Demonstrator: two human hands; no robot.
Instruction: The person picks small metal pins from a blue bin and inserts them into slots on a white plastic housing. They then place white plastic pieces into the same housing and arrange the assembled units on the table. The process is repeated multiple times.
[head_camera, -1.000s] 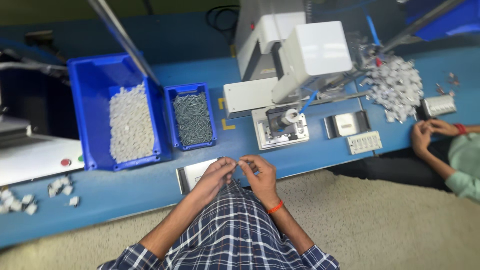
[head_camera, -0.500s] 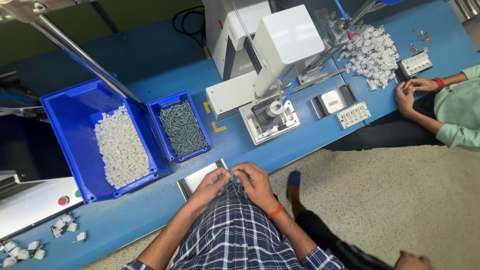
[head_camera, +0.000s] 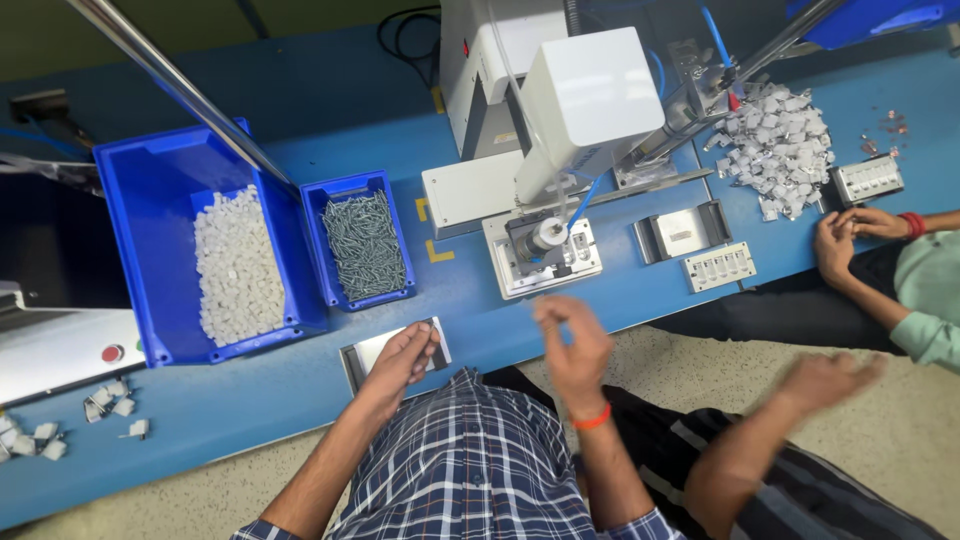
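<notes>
My left hand (head_camera: 403, 358) rests with bent fingers on a small metal tray (head_camera: 362, 352) at the near edge of the blue bench; I cannot make out anything in it. My right hand (head_camera: 572, 345) is lifted and blurred just in front of the grey fixture plate (head_camera: 543, 258) under the white press machine (head_camera: 585, 95). Its fingers are curled, and what they hold is unclear. A big blue bin of white plastic parts (head_camera: 235, 265) and a smaller blue bin of screws (head_camera: 364, 243) stand to the left.
A blurred arm and hand (head_camera: 825, 382) of another person reaches in at lower right. A co-worker's hands (head_camera: 850, 232) work by a heap of white parts (head_camera: 778, 145) and white switch plates (head_camera: 718, 267). Loose white parts (head_camera: 110, 410) lie at far left. A slanted metal bar (head_camera: 170, 85) crosses above.
My hands, joined over the tray earlier, have parted. The right hand has swung right toward the fixture while the left stays at the tray. A blurred arm has appeared at lower right.
</notes>
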